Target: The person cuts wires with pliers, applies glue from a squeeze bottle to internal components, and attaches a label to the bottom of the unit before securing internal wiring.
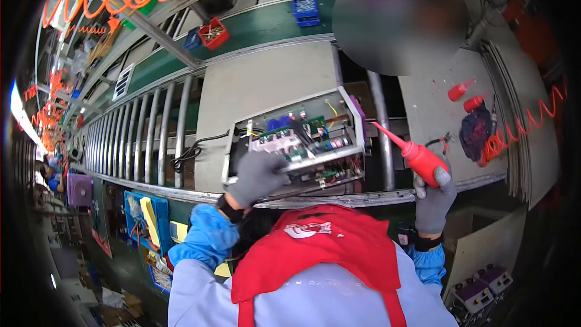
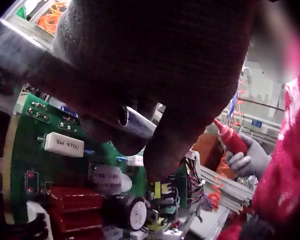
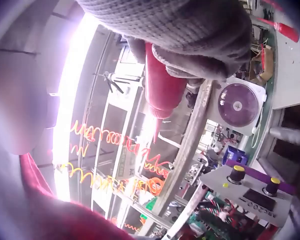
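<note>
An open metal chassis [image 1: 296, 136] with circuit boards inside lies on a grey board in the head view. My gloved left hand [image 1: 257, 177] is at its near left edge; in the left wrist view the left fingers [image 2: 160, 145] curl over a metal edge above the green circuit board [image 2: 30, 145]. My gloved right hand [image 1: 436, 200] grips a red squeeze bottle [image 1: 423, 163], its thin nozzle pointing up and left toward the chassis, apart from it. The right wrist view also shows the bottle [image 3: 162, 85] held in the right hand [image 3: 190, 45].
Rollers [image 1: 145, 139] run along the left. At the right lie two red bottles [image 1: 461, 89], a dark cloth [image 1: 475, 133] and a coiled orange hose [image 1: 526, 127]. A blue bin [image 1: 305, 6] and red bin [image 1: 213, 33] stand at the back. Another person is across the line.
</note>
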A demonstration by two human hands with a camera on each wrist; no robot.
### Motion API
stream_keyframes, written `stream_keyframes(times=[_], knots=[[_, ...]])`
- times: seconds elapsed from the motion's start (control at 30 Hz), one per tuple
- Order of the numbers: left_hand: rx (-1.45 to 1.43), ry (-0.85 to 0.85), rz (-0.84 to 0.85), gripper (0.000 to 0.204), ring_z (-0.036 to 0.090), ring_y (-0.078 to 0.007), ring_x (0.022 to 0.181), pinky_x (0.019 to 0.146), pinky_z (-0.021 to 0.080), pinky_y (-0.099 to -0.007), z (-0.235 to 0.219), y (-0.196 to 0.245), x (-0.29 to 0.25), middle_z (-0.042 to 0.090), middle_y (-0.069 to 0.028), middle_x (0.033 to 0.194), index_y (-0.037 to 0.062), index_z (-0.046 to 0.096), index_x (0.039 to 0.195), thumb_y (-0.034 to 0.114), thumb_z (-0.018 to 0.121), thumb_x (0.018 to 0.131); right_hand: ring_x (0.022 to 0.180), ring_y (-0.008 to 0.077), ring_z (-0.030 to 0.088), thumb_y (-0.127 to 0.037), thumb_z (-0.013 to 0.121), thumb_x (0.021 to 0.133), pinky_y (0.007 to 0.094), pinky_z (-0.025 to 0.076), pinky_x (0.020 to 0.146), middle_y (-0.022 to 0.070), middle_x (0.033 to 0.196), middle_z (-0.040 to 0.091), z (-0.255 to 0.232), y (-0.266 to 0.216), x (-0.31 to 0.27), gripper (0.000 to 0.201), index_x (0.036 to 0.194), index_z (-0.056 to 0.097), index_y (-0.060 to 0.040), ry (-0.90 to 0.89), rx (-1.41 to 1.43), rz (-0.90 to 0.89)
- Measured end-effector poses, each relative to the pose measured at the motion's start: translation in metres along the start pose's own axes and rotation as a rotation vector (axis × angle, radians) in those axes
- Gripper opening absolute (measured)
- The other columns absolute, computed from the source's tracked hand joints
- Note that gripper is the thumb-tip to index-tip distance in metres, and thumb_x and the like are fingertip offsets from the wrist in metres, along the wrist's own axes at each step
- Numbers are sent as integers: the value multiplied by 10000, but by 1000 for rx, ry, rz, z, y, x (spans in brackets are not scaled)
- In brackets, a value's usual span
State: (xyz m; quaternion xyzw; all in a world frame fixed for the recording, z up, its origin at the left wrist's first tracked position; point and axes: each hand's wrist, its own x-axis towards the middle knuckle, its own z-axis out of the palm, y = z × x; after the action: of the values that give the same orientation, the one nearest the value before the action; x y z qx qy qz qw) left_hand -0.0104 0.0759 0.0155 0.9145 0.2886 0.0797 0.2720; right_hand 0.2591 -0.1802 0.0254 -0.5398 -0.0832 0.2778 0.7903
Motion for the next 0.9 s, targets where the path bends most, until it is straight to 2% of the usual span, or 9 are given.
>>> stream_keyframes(times=[0.13, 0.17, 0.23, 0.27, 0.3, 0.37, 0.57, 0.67, 0.9], knots=[[-20, 153, -76, 285, 683, -258, 718, 664, 532, -364, -25, -7, 34, 697, -131, 791, 29, 740, 930, 172, 778, 686, 567, 71, 462, -342, 634, 838, 196, 344, 455, 60, 853, 570, 23, -7, -1, 532, 1218, 549, 21, -8, -70, -132], [-64, 196, -103, 320, 682, -234, 745, 686, 529, -343, -26, -10, 40, 689, -154, 825, -22, 725, 990, 123, 765, 708, 646, 91, 498, -323, 638, 831, 215, 389, 526, 67, 912, 572, 26, -6, -1, 514, 1206, 554, 19, -9, -190, -195], [-28, 275, -141, 334, 666, -232, 778, 729, 531, -335, -28, -18, 51, 676, -140, 863, -6, 727, 1047, 118, 739, 737, 802, 131, 571, -286, 645, 818, 253, 480, 668, 83, 1028, 577, 31, -6, -2, 479, 1182, 563, 15, -8, -444, -313], [-20, 321, -146, 328, 665, -233, 790, 740, 531, -333, -28, -21, 57, 675, -140, 867, -6, 726, 1050, 116, 734, 746, 932, 173, 577, -191, 671, 794, 305, 492, 817, 95, 1093, 565, 38, -8, -6, 429, 1155, 569, 17, -43, -345, -281], [-13, 369, -152, 322, 664, -234, 801, 751, 532, -331, -26, -27, 62, 674, -140, 870, -6, 725, 1053, 114, 728, 755, 937, 188, 585, -117, 696, 764, 331, 493, 850, 103, 1074, 571, 51, -13, -12, 423, 1143, 574, 26, -55, -273, -295], [-25, 418, -146, 316, 665, -258, 803, 761, 537, -351, -24, -38, 71, 682, -153, 870, 12, 732, 1049, 131, 724, 757, 921, 212, 601, -77, 722, 743, 353, 509, 837, 121, 1048, 580, 49, -8, -5, 440, 1143, 572, 30, -141, -510, -529], [-4, 432, -130, 310, 659, -282, 857, 807, 532, -380, -33, -44, 85, 710, -150, 871, 55, 752, 1039, 165, 706, 753, 867, 316, 626, -61, 755, 720, 392, 522, 802, 175, 995, 602, 49, 2, 8, 436, 1111, 579, 23, -134, -758, -795], [15, 407, -171, 311, 653, -282, 883, 826, 524, -387, -36, -39, 86, 720, -140, 894, 54, 750, 1044, 164, 700, 758, 853, 343, 628, -70, 756, 717, 404, 525, 795, 185, 980, 609, 56, 4, 11, 435, 1106, 583, 20, -108, -786, -841], [31, 430, -100, 299, 638, -289, 864, 805, 512, -406, -31, -35, 74, 713, -128, 862, 53, 750, 1020, 187, 707, 755, 849, 362, 640, -105, 767, 703, 426, 535, 750, 182, 989, 629, 73, 16, 21, 441, 1094, 594, 0, -131, -867, -856]])
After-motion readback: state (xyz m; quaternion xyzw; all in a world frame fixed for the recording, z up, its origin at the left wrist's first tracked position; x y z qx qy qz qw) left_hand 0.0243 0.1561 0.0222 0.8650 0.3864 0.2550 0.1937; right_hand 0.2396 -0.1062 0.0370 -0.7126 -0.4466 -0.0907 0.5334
